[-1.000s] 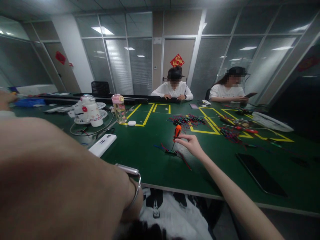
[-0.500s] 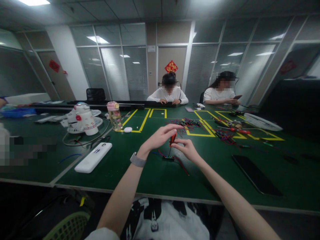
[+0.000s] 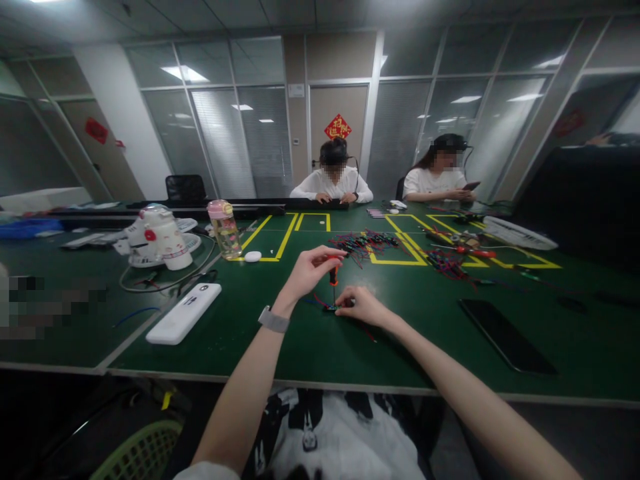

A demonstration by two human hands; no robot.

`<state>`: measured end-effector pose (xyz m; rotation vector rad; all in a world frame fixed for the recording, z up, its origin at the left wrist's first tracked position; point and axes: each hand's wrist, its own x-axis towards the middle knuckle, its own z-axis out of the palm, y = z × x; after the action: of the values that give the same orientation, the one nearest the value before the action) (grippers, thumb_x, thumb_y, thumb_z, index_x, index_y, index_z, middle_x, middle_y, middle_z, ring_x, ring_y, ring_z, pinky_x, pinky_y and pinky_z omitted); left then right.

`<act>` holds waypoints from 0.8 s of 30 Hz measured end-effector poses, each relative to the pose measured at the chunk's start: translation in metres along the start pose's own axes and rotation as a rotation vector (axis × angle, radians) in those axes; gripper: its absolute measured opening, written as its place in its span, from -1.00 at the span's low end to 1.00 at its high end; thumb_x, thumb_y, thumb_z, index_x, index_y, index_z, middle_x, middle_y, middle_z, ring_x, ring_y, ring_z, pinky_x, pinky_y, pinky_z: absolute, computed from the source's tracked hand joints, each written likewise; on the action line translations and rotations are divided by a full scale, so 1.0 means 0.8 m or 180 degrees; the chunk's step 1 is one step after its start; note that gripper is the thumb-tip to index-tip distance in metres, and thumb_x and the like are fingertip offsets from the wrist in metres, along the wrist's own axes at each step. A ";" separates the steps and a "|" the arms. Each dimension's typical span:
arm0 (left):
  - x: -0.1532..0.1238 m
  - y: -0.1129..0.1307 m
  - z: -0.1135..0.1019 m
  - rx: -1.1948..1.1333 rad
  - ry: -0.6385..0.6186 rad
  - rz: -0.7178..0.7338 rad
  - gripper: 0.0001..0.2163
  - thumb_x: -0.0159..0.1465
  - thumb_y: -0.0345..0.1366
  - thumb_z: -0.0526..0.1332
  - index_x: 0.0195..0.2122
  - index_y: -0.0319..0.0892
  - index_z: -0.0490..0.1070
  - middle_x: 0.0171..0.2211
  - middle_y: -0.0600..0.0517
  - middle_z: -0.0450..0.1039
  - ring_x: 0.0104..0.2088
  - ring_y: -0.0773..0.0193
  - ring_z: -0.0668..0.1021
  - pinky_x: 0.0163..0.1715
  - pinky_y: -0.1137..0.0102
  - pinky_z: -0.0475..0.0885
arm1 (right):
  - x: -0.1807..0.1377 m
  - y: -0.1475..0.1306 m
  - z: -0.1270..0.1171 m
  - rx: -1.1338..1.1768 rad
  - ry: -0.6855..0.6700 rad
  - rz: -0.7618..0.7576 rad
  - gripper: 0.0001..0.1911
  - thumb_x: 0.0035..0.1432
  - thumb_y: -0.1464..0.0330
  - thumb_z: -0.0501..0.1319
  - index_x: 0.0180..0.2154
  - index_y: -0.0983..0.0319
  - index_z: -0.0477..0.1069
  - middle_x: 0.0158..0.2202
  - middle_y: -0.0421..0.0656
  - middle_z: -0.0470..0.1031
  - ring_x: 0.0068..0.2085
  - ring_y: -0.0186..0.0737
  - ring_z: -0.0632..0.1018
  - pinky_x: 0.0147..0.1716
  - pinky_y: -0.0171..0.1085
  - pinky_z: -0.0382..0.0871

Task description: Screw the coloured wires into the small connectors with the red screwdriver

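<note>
My left hand [image 3: 311,272] is closed around the top of a small screwdriver [image 3: 333,275] with a red and black handle. The screwdriver stands upright, its thin shaft pointing down at a small circuit board [image 3: 329,309] lying on the green table. My right hand [image 3: 367,307] rests low at the board's right end, thumb and fingers pinching it. Red and dark wires come off the board; part of it is hidden by my right fingers. Whether the tip sits in a screw is too small to tell.
Heaps of wired boards [image 3: 373,245] lie beyond my hands, others [image 3: 447,263] to the right. A black phone [image 3: 505,337] is on the right. A white power bank [image 3: 185,313], a pink-lidded bottle [image 3: 225,230] and a white kettle [image 3: 167,240] stand left. Two people sit opposite.
My right hand has left the screwdriver and moved down to the circuit board. My left hand stays on the screwdriver's handle. The view has shifted slightly.
</note>
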<state>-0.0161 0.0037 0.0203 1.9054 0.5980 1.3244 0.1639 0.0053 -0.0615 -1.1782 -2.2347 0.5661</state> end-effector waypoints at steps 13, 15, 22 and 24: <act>-0.004 -0.008 0.033 0.0155 0.0491 0.0293 -0.85 0.26 -0.24 0.20 -0.18 -0.09 0.51 -0.19 -0.05 0.47 -0.22 0.20 0.54 -0.21 0.27 0.45 | 0.003 -0.002 0.004 0.0154 0.0003 -0.0021 -0.90 -0.08 0.40 0.36 -0.42 0.27 0.57 -0.45 -0.17 0.51 -0.45 -0.31 0.45 -0.42 -0.34 0.29; -0.007 -0.006 0.040 0.0717 0.0838 0.0468 -0.91 0.20 -0.26 0.27 -0.28 -0.07 0.53 -0.28 -0.03 0.43 -0.24 0.19 0.50 -0.25 0.28 0.42 | 0.003 -0.002 0.004 0.0165 0.0021 -0.0016 -0.91 -0.09 0.41 0.36 -0.43 0.26 0.56 -0.47 -0.17 0.51 -0.46 -0.30 0.44 -0.43 -0.34 0.28; -0.008 -0.002 0.044 0.0747 0.0796 0.0583 -0.80 0.33 -0.25 0.09 -0.15 -0.02 0.50 -0.07 -0.08 0.38 -0.04 0.13 0.45 -0.07 0.20 0.40 | 0.003 -0.001 0.003 0.0099 -0.0012 -0.0041 -0.89 -0.09 0.38 0.36 -0.42 0.26 0.57 -0.49 -0.18 0.51 -0.46 -0.30 0.44 -0.44 -0.35 0.27; -0.005 -0.005 0.037 0.0199 0.0633 0.0296 -0.76 0.35 -0.24 0.03 -0.10 -0.06 0.46 -0.04 -0.07 0.40 -0.10 0.16 0.50 -0.16 0.24 0.46 | 0.003 -0.001 0.002 0.0062 -0.0019 -0.0079 -0.88 -0.07 0.36 0.36 -0.40 0.26 0.57 -0.47 -0.17 0.51 -0.45 -0.29 0.44 -0.43 -0.34 0.27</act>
<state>0.0103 -0.0056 0.0089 1.8840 0.6632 1.5849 0.1612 0.0070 -0.0621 -1.1389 -2.2407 0.5810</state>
